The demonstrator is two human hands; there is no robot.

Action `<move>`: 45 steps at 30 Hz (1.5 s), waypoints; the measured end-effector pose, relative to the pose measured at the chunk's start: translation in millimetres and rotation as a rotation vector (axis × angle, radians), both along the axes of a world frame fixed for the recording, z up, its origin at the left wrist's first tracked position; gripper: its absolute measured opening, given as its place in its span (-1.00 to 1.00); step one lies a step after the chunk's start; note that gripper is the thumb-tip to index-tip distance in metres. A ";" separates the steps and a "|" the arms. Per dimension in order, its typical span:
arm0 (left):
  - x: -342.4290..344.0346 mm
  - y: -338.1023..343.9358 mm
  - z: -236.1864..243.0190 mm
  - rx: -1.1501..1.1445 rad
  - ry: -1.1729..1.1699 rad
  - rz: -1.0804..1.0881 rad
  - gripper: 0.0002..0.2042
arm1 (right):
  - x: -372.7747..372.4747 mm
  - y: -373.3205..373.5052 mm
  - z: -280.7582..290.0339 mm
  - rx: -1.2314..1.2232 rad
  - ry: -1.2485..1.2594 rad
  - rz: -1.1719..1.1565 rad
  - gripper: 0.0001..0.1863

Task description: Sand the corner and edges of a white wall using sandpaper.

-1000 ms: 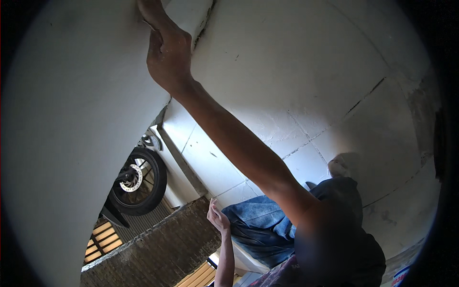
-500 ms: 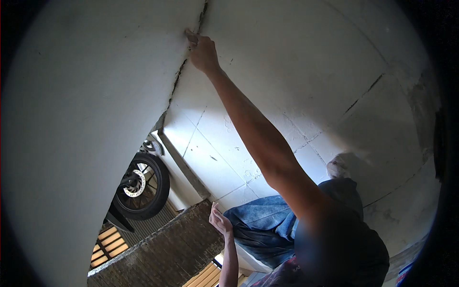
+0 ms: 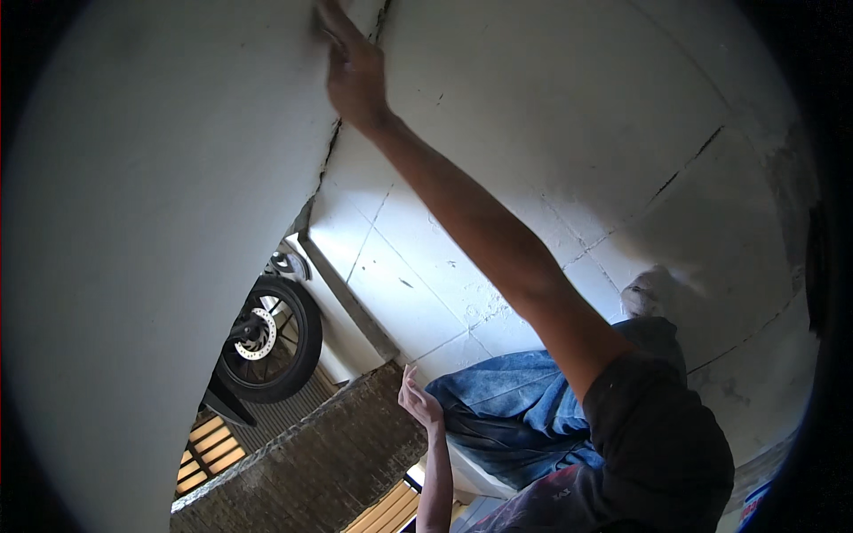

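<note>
Overhead:
right hand: flat, fingers together, pressed on white wall beside crack
left hand: open, empty, near brick ledge
below: motorcycle wheel

Right hand raised high on a fully extended arm, fingers together, pressed flat. Left hand low, open, fingers loosely spread.

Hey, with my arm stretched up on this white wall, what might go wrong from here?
1. Your right hand presses the white wall right beside a dark crack; loose plaster may crumble off there.
2. That arm is fully stretched while your left hand hangs free, holding nothing, so you could lose balance.
3. A motorcycle wheel shows below the brick wall; anything knocked loose might land on it.
</note>
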State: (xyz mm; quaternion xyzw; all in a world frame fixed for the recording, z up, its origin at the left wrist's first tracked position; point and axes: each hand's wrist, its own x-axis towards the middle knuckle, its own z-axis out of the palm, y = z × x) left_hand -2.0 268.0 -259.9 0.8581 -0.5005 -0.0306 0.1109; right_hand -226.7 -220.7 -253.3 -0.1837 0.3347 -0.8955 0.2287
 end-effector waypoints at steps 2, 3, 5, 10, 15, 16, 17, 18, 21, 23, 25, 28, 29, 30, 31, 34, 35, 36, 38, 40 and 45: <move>1.0 2.0 -0.1 0.031 -0.056 -0.001 -0.47 | 6.1 1.0 -14.1 0.290 0.086 0.252 -0.58; 1.4 2.9 -0.2 0.035 -0.045 -0.002 -0.47 | 3.1 6.6 -12.1 0.393 -0.099 0.600 -0.59; 1.6 3.8 -0.4 0.015 -0.034 -0.009 -0.46 | 7.6 12.5 1.6 0.200 -0.016 0.349 -0.57; 2.4 5.6 -1.8 0.016 -0.052 0.021 -0.46 | -8.4 23.0 16.5 -0.147 0.240 0.095 -0.39; 1.5 4.6 -1.5 -0.005 -0.037 -0.006 -0.47 | -23.5 1.6 -7.5 0.350 0.276 0.584 -0.52; 1.3 4.6 -1.4 0.033 -0.075 0.029 -0.47 | -15.7 -4.2 -3.1 0.209 0.211 0.386 -0.53; 1.2 4.8 -0.7 0.017 -0.054 0.031 -0.47 | -13.3 -6.1 -9.6 0.141 0.177 0.291 -0.53; 1.0 4.9 -0.8 0.005 -0.027 0.031 -0.48 | -7.0 -10.0 -10.6 0.075 0.150 0.197 -0.54; 0.6 2.4 -0.8 -0.020 0.001 0.006 -0.48 | -8.3 -14.8 -16.7 0.169 0.273 0.367 -0.54; -0.5 0.5 -1.2 0.011 -0.115 -0.006 -0.45 | -8.1 -9.7 -5.9 0.279 0.175 0.469 -0.54; -1.5 -1.2 -1.5 0.005 -0.046 -0.002 -0.46 | -1.6 -3.5 9.5 0.667 0.526 0.361 -0.59; -2.5 -0.6 -0.6 0.007 -0.046 0.033 -0.47 | 22.5 14.2 21.7 0.208 0.375 0.011 -0.66; -2.6 -0.4 -0.3 0.017 -0.055 0.027 -0.47 | 28.5 20.1 20.3 0.078 0.211 -0.055 -0.66; -2.6 -0.5 -0.2 0.037 -0.093 0.028 -0.47 | 30.7 22.6 17.8 0.112 0.249 -0.083 -0.65; -2.5 -0.6 0.2 0.026 -0.070 0.015 -0.47 | 33.6 26.3 15.8 0.331 0.036 0.256 -0.68; -1.3 -1.1 0.4 0.003 -0.044 0.001 -0.47 | 35.5 30.0 20.2 0.454 -0.004 0.448 -0.64; -0.9 -0.8 -0.1 0.006 -0.037 0.005 -0.47 | 37.9 32.9 27.0 0.459 -0.001 0.484 -0.64; -0.5 0.2 0.1 0.014 -0.032 0.017 -0.47 | 41.6 36.2 34.9 0.401 -0.010 0.407 -0.65; 0.2 1.2 -0.8 0.026 -0.074 0.015 -0.48 | 48.9 43.6 49.6 0.339 -0.012 0.329 -0.65; 0.7 1.2 -1.4 0.030 -0.093 0.000 -0.48 | 51.7 50.5 54.4 0.311 -0.039 0.113 -0.74; -0.1 -1.2 0.4 0.023 -0.088 -0.015 -0.48 | 46.5 49.9 46.3 0.278 -0.050 0.495 -0.49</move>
